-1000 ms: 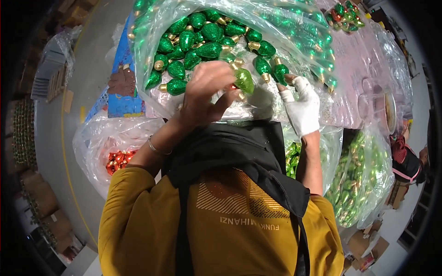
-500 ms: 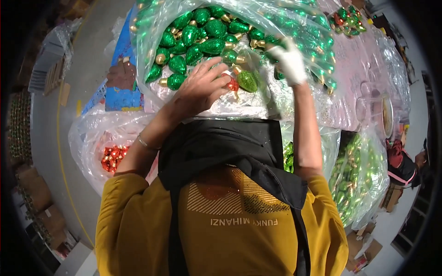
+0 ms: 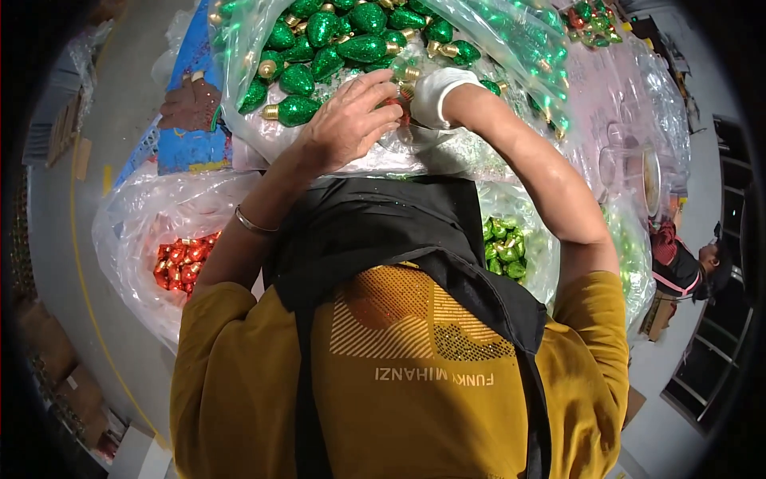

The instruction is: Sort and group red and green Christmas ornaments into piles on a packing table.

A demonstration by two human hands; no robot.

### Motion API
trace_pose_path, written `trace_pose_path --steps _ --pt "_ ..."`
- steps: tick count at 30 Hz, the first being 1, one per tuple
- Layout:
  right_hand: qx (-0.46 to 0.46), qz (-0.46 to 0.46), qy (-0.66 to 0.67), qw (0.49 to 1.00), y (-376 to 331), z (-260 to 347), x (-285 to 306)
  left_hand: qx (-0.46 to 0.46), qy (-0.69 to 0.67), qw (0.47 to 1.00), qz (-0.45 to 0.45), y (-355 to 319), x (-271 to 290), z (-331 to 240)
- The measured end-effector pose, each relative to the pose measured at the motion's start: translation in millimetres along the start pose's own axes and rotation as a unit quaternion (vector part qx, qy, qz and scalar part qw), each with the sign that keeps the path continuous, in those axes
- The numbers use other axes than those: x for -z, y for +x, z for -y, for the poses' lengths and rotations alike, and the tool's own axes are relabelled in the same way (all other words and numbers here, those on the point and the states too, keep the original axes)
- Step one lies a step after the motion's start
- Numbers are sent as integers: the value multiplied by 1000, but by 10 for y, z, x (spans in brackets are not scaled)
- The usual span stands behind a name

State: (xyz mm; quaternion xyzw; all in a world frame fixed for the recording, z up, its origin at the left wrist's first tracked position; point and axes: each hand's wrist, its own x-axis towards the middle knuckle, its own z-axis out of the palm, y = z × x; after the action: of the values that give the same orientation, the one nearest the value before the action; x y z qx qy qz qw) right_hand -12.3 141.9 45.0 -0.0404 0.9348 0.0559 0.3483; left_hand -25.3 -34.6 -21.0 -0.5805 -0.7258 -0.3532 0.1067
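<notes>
While both hands meet at the upper middle of the frame, the left hand [image 3: 351,120], bare with a thin bracelet on its wrist, rests curled on the clear plastic bag [image 3: 495,40] of glittery green bulbs [image 3: 363,46], fingers [image 3: 383,108] bent loosely; whether they grip anything I cannot tell. Just beside it, the right hand [image 3: 443,94] wears a white glove, its fingers hidden. At left lies a bag of red bulbs [image 3: 182,262], and shiny green ones [image 3: 504,247] show right of the black apron [image 3: 383,231].
</notes>
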Motion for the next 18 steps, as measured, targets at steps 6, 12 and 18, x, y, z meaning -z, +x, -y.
trace_pose_path --steps 6,12,18 --pt "72 34 37 996 156 -186 -66 -28 18 999 3 -12 -30 36" --pt "128 89 140 978 182 -212 -94 -33 -6 999 2 -22 14 42" --pt "315 -113 54 941 441 -301 -704 -22 -3 1000 10 -16 11 35"
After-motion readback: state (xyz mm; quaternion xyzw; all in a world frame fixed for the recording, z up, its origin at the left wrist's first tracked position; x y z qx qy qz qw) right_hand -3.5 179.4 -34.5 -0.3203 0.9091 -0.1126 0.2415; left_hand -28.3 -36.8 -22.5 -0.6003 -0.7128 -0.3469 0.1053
